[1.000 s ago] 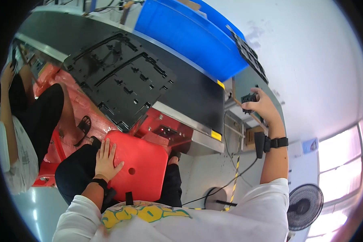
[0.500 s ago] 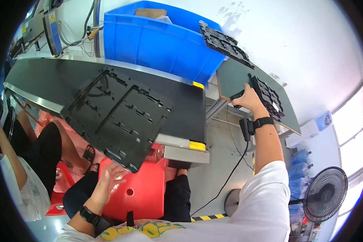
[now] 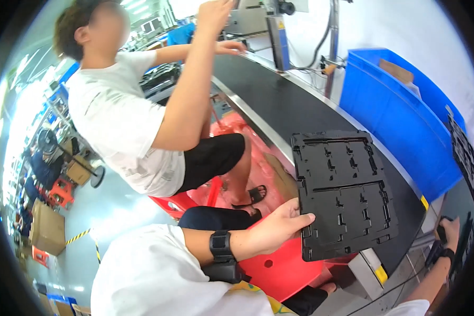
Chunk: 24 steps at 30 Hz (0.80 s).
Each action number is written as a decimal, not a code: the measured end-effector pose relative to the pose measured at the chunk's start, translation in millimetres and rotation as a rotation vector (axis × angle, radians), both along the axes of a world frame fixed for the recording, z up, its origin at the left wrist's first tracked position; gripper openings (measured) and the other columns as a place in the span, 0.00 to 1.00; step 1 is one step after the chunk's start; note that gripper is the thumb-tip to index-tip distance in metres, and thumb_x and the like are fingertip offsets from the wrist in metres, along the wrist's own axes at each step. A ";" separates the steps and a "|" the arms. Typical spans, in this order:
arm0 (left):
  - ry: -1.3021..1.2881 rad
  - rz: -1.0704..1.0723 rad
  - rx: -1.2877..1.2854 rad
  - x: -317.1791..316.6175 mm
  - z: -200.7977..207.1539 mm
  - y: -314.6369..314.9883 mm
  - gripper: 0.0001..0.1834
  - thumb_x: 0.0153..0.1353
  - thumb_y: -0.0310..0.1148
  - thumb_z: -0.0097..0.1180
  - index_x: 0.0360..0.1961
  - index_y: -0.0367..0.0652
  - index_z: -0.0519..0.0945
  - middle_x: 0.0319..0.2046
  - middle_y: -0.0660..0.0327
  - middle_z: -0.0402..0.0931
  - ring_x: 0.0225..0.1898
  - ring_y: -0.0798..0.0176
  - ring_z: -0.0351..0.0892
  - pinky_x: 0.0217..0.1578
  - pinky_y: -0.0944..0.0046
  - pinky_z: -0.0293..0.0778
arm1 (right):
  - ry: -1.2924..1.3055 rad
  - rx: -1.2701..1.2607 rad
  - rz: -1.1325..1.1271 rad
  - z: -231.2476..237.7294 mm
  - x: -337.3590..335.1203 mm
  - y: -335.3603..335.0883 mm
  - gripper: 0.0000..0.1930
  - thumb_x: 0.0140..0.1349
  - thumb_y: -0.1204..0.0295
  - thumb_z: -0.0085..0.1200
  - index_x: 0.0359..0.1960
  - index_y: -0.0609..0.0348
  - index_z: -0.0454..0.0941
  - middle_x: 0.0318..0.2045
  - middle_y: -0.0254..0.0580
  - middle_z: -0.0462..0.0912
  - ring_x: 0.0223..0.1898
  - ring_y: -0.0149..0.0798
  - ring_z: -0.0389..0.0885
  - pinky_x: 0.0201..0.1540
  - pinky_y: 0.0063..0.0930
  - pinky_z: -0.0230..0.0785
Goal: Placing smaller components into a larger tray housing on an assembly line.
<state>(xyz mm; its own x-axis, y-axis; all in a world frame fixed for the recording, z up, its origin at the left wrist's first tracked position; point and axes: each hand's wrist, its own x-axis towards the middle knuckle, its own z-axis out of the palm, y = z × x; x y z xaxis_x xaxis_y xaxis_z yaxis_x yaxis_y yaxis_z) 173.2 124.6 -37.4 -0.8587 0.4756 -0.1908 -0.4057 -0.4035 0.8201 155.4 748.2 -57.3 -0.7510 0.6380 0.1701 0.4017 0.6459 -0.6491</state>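
Observation:
A flat black plastic panel with raised ridges and slots lies tilted over the near end of the black conveyor belt. My left hand is closed on its left edge, thumb on top and fingers underneath. Far to the right, my right hand is closed round a small black object whose kind I cannot make out. It is beside a dark table edge, near another black slotted panel, partly cut off by the picture's dark rim.
Behind the belt stands a large blue bin with cardboard inside. One more black panel is at the far right. A co-worker sits at the belt's left side, one arm raised. A red stool is below my left hand.
The view has swung left, bringing the co-worker into sight. My left hand, open beside the panel before, now grips its edge. My right hand still holds the black object.

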 end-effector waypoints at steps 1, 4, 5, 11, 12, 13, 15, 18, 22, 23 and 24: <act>0.010 0.025 -0.006 -1.4 -3.6 -11.2 0.20 0.66 0.28 0.46 0.58 0.36 0.63 0.49 0.60 0.72 0.49 0.69 0.74 0.49 0.64 0.73 | 0.010 -0.006 0.025 -9.5 -6.3 2.5 0.35 0.39 0.70 0.57 0.52 0.77 0.65 0.33 0.49 0.78 0.32 0.45 0.79 0.37 0.34 0.71; -0.035 0.065 0.005 -4.9 -6.7 -27.9 0.19 0.64 0.26 0.46 0.57 0.35 0.64 0.49 0.59 0.72 0.48 0.67 0.74 0.50 0.63 0.72 | -0.049 0.204 -0.074 -9.9 -17.7 -2.2 0.40 0.38 0.67 0.57 0.54 0.81 0.62 0.39 0.61 0.78 0.41 0.54 0.79 0.47 0.34 0.68; -0.032 0.075 0.002 -4.6 -2.0 -28.5 0.19 0.64 0.27 0.46 0.56 0.35 0.64 0.49 0.59 0.72 0.48 0.67 0.74 0.50 0.63 0.72 | -0.049 0.221 -0.091 -4.2 -20.8 -14.2 0.38 0.39 0.67 0.56 0.53 0.80 0.63 0.40 0.65 0.77 0.44 0.56 0.78 0.49 0.34 0.67; -0.054 0.089 -0.042 -7.0 3.3 -39.7 0.19 0.66 0.32 0.47 0.56 0.36 0.65 0.50 0.59 0.71 0.50 0.67 0.73 0.51 0.63 0.71 | -0.062 0.202 -0.089 -1.0 -16.8 -29.4 0.33 0.41 0.67 0.55 0.50 0.77 0.65 0.41 0.68 0.76 0.45 0.60 0.76 0.50 0.34 0.66; -0.057 0.109 -0.011 -9.1 1.2 -41.6 0.19 0.67 0.33 0.46 0.56 0.36 0.65 0.50 0.59 0.72 0.50 0.67 0.73 0.52 0.63 0.70 | -0.059 0.201 -0.091 0.2 -16.5 -30.2 0.33 0.41 0.67 0.55 0.50 0.77 0.65 0.41 0.68 0.76 0.45 0.60 0.76 0.50 0.34 0.66; -0.059 0.135 0.018 -9.7 2.0 -44.5 0.19 0.68 0.34 0.46 0.56 0.36 0.65 0.49 0.59 0.72 0.49 0.67 0.74 0.53 0.64 0.70 | -0.023 0.194 -0.046 7.2 -17.8 -43.0 0.33 0.40 0.66 0.55 0.49 0.77 0.66 0.40 0.68 0.77 0.45 0.59 0.77 0.49 0.35 0.67; -0.071 0.125 0.033 -10.9 8.5 -52.2 0.19 0.68 0.35 0.46 0.56 0.36 0.66 0.49 0.59 0.72 0.49 0.67 0.74 0.53 0.64 0.70 | 0.006 0.182 -0.024 8.9 -13.2 -45.0 0.33 0.40 0.66 0.55 0.49 0.78 0.66 0.39 0.67 0.77 0.44 0.59 0.77 0.49 0.35 0.67; -0.082 0.094 0.053 -10.5 7.3 -63.8 0.21 0.67 0.36 0.47 0.58 0.38 0.65 0.50 0.61 0.73 0.50 0.67 0.74 0.52 0.64 0.71 | -0.034 0.233 -0.101 5.4 -6.0 -35.4 0.33 0.39 0.64 0.55 0.47 0.79 0.67 0.38 0.68 0.78 0.43 0.61 0.78 0.47 0.37 0.68; -0.073 0.061 0.052 -3.0 11.7 -81.7 0.20 0.68 0.34 0.46 0.57 0.35 0.66 0.48 0.58 0.74 0.46 0.66 0.78 0.47 0.66 0.76 | -0.076 0.325 -0.177 15.5 -1.0 -59.4 0.34 0.40 0.63 0.57 0.47 0.79 0.68 0.37 0.68 0.79 0.44 0.59 0.78 0.47 0.37 0.68; -0.073 0.063 0.036 -0.2 9.4 -86.8 0.20 0.68 0.34 0.46 0.56 0.35 0.66 0.47 0.58 0.74 0.45 0.67 0.78 0.47 0.67 0.76 | -0.079 0.369 -0.200 13.8 4.3 -66.3 0.38 0.38 0.63 0.57 0.51 0.80 0.65 0.40 0.69 0.78 0.45 0.59 0.78 0.48 0.37 0.68; -0.072 0.064 0.021 2.7 6.5 -93.7 0.19 0.68 0.34 0.46 0.56 0.34 0.66 0.47 0.59 0.75 0.44 0.68 0.78 0.46 0.68 0.76 | -0.082 0.414 -0.222 17.9 12.8 -75.6 0.43 0.37 0.63 0.58 0.56 0.81 0.62 0.42 0.70 0.77 0.46 0.59 0.77 0.49 0.36 0.68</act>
<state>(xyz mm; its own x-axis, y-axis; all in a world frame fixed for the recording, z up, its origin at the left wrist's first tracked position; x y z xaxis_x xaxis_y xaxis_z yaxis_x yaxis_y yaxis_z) 175.9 30.9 -30.9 -0.8719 0.4246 -0.2439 -0.4363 -0.4476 0.7806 168.2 672.6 -39.4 -0.6258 0.6758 0.3894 0.5985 0.7363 -0.3157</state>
